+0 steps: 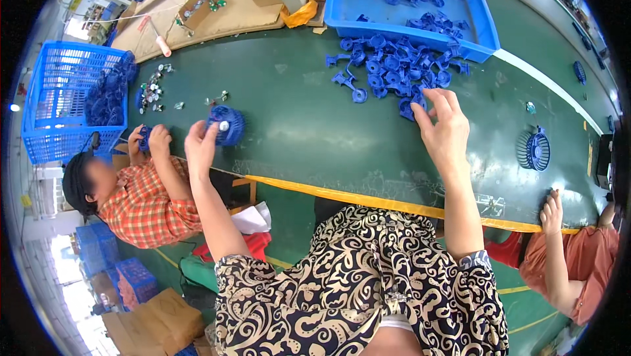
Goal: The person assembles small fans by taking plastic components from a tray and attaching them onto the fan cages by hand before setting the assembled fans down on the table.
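At the left, my left hand [200, 149] has its thumb and fingers closed at the left edge of a round blue slotted plastic cage [231, 134]. A white round piece sits at the cage's middle. My right hand [445, 129] reaches to the near edge of a heap of blue plastic brackets [378, 67]. Its thumb and forefinger pinch one blue bracket [406, 109] with a ring-shaped end. The fingers partly cover that bracket.
A blue tray [486, 21] full of similar parts stands behind the heap. Small metal pieces [154, 90] lie near a blue basket [39, 103]. Another cage [539, 151] rests at the right. Co-workers sit on both sides; the left one's hands [158, 142] are close to mine.
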`<state>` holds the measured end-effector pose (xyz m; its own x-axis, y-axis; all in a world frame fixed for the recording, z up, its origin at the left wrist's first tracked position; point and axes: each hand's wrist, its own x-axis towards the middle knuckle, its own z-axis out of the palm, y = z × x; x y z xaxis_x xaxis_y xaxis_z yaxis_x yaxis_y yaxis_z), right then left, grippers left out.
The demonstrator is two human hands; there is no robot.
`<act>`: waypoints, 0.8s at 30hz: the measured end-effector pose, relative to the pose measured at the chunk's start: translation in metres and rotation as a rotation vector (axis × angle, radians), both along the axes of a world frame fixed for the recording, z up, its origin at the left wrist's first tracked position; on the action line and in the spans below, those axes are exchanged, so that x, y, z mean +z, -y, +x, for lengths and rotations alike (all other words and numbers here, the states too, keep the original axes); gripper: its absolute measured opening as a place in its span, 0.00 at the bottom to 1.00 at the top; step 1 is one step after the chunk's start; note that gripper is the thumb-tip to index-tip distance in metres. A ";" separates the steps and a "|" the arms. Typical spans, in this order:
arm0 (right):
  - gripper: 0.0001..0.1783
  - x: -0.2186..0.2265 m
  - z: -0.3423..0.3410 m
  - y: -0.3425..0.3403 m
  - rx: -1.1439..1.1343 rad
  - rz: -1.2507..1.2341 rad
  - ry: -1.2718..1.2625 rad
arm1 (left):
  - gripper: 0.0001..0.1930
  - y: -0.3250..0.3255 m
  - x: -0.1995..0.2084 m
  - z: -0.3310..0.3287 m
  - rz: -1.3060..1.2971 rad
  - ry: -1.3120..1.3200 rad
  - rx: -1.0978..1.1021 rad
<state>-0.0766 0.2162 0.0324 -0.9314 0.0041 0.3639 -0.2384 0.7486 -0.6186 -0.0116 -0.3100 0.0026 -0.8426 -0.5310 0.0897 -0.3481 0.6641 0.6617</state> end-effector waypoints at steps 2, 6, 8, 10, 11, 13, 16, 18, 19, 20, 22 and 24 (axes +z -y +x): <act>0.18 -0.005 -0.002 0.000 0.003 0.009 -0.035 | 0.30 -0.057 0.022 0.006 0.286 0.134 -0.072; 0.17 -0.018 -0.009 0.004 -0.030 0.123 -0.079 | 0.28 -0.142 0.040 0.023 0.484 0.242 -0.209; 0.16 -0.025 -0.012 0.004 -0.034 0.133 -0.071 | 0.27 -0.164 0.041 0.033 0.551 0.209 -0.332; 0.15 -0.033 -0.015 0.000 -0.093 0.159 -0.084 | 0.26 -0.173 0.045 0.036 0.600 0.228 -0.471; 0.15 -0.033 -0.015 -0.001 -0.091 0.160 -0.084 | 0.24 -0.175 0.045 0.037 0.648 0.217 -0.475; 0.14 -0.032 -0.015 -0.003 -0.126 0.155 -0.085 | 0.23 -0.176 0.048 0.038 0.613 0.202 -0.435; 0.12 -0.020 -0.015 0.001 -0.122 0.174 -0.102 | 0.22 -0.174 0.047 0.038 0.582 0.118 -0.337; 0.12 -0.020 -0.017 0.005 -0.122 0.196 -0.081 | 0.22 -0.177 0.047 0.035 0.586 0.046 -0.275; 0.12 -0.018 -0.018 0.007 -0.124 0.224 -0.062 | 0.25 -0.186 0.048 0.032 0.344 -0.095 -0.280; 0.12 -0.022 -0.019 0.005 -0.131 0.229 -0.064 | 0.27 -0.195 0.048 0.025 0.105 -0.233 -0.291; 0.12 -0.030 -0.022 0.003 -0.166 0.213 -0.061 | 0.36 -0.205 0.049 0.018 -0.017 -0.209 -0.303; 0.11 -0.028 -0.022 0.000 -0.174 0.224 -0.036 | 0.45 -0.209 0.041 0.013 -0.293 -0.218 -0.337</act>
